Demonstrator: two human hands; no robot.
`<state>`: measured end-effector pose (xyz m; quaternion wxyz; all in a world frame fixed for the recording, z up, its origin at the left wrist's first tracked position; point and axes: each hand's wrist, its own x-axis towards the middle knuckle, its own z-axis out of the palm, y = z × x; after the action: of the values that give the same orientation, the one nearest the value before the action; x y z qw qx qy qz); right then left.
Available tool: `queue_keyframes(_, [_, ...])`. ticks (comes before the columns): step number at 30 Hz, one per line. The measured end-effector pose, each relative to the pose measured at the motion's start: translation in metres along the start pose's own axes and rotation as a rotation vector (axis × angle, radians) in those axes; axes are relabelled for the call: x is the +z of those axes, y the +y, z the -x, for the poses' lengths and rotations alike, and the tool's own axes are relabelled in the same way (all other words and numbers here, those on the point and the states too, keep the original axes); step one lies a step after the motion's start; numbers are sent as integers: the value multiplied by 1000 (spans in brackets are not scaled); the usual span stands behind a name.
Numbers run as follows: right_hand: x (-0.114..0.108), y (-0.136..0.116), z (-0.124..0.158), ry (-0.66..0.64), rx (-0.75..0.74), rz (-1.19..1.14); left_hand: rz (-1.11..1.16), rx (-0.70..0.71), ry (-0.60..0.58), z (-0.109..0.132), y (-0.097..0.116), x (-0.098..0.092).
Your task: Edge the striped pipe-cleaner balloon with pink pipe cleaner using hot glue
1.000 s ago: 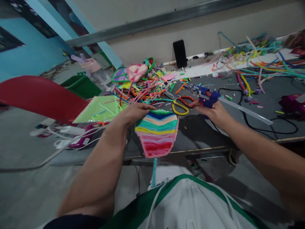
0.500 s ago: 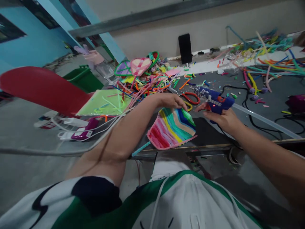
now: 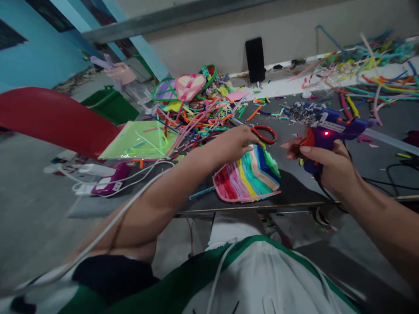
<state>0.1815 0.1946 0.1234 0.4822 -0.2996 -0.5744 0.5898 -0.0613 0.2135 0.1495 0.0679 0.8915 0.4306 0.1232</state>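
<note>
A striped rainbow craft piece (image 3: 248, 176) made of pipe cleaners lies on the dark table (image 3: 294, 187) near its front edge, with a light blue stem sticking out to the left. My left hand (image 3: 234, 144) grips its upper edge. My right hand (image 3: 322, 163) holds a blue hot glue gun (image 3: 330, 128) lifted above the table, red light on, nozzle pointing left a short way from the craft piece. A clear glue stick juts from the gun's back.
Red-handled scissors (image 3: 263, 133) lie just behind the craft piece. A heap of coloured pipe cleaners (image 3: 199, 115) and a green sheet (image 3: 140, 139) fill the left. A black phone (image 3: 255, 59) leans on the wall. A red chair (image 3: 55, 117) and power strips with cables (image 3: 98, 181) are at left.
My left hand turned the craft piece from upright to lying sideways with its stem to the left. My right hand lifted the glue gun off the table and raised it.
</note>
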Motion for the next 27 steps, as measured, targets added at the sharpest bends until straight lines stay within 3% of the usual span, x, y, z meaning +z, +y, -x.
queue_keyframes(2, [1, -2, 1, -2, 13, -12, -42, -83, 189, 36, 28, 1])
queue_keyframes(5, [2, -3, 4, -43, 18, 13, -42, -198, 409, 92, 66, 23])
queue_keyframes(10, [7, 4, 6, -139, 116, 131, -26, -179, 561, 147, 91, 81])
queue_keyframes(13, [13, 13, 6, -212, 218, 197, -69, -212, 538, 157, 91, 103])
queue_keyframes(17, [14, 30, 9, -284, 263, 367, -106, -217, 507, 160, 90, 116])
queue_keyframes(22, [11, 37, 21, -307, 377, 456, -92, -214, 454, 164, 86, 119])
queue_keyframes(27, [33, 25, 31, -190, 474, 370, -148, -255, 507, 171, 87, 113])
